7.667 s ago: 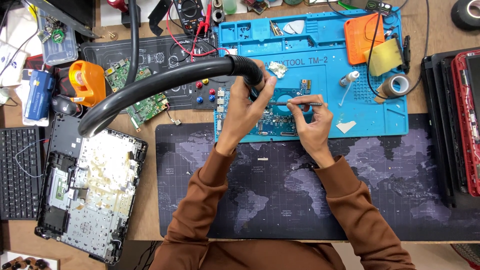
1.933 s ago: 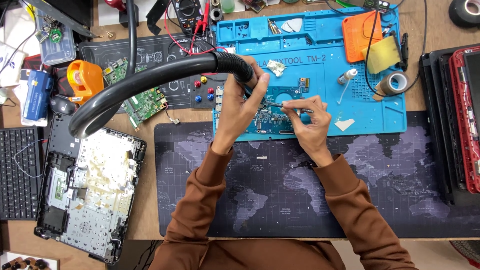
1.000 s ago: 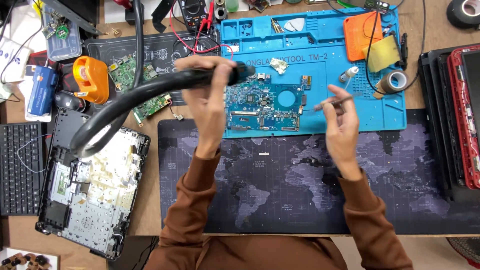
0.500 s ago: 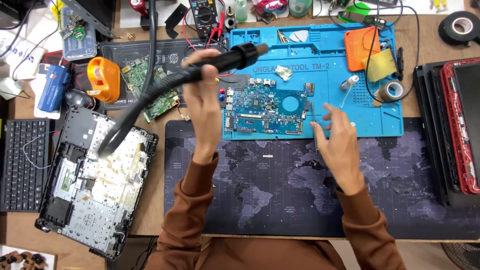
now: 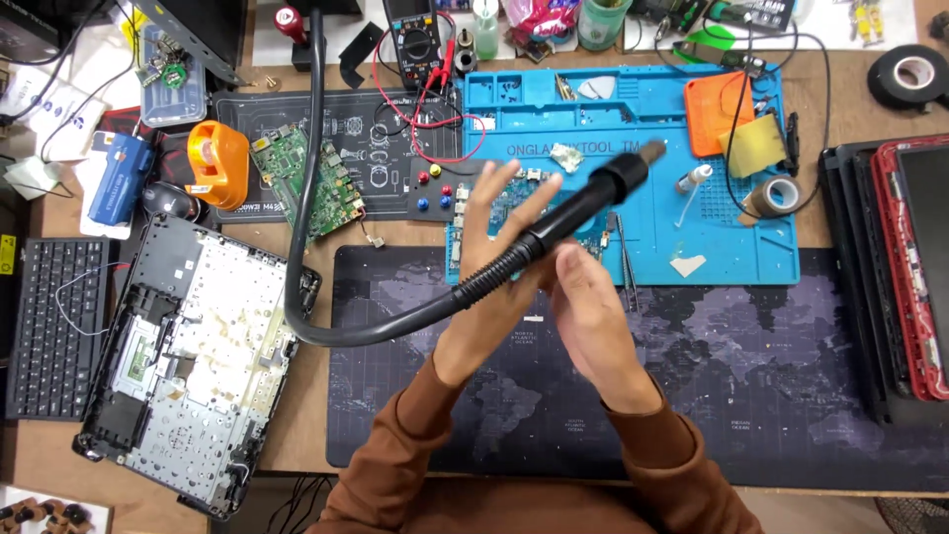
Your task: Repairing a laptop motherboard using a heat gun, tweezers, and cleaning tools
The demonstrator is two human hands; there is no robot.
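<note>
Both hands meet over the near edge of the blue repair mat [image 5: 732, 247], above the dark map-printed desk mat [image 5: 771, 396]. Left hand [image 5: 494, 267]: grip closed round the black flexible hose [image 5: 395, 321], fingers partly spread behind it. Hose nozzle [image 5: 623, 178] angles up and right, over the blue circuit board [image 5: 519, 193] lying on the repair mat. Right hand [image 5: 593, 316]: just under the hose, touching or nearly so; cannot tell whether its grip is shut. Hose loops left, then up past the green circuit board [image 5: 301, 178]. Opened laptop base [image 5: 188, 346] lies at far left of the tabletop [image 5: 297, 435]
</note>
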